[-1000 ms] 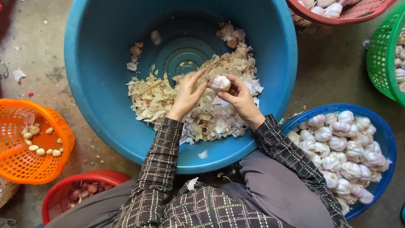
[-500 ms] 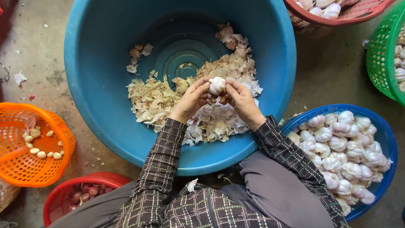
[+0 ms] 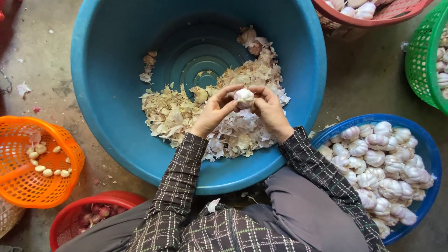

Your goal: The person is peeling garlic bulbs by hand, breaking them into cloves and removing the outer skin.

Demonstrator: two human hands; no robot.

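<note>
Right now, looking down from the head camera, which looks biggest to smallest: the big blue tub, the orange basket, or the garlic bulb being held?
1. Big blue tub, by far the largest.
2. Orange basket, partly cut off by the edge.
3. Garlic bulb, smallest.

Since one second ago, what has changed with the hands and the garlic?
Little changed. A second ago the garlic bulb lay mainly in the right hand, with the left hand lower beside it. The left hand then came up, and now both hands' fingertips grip the bulb over the big blue tub. The heap of peels and the baskets around stayed as they were.
</note>
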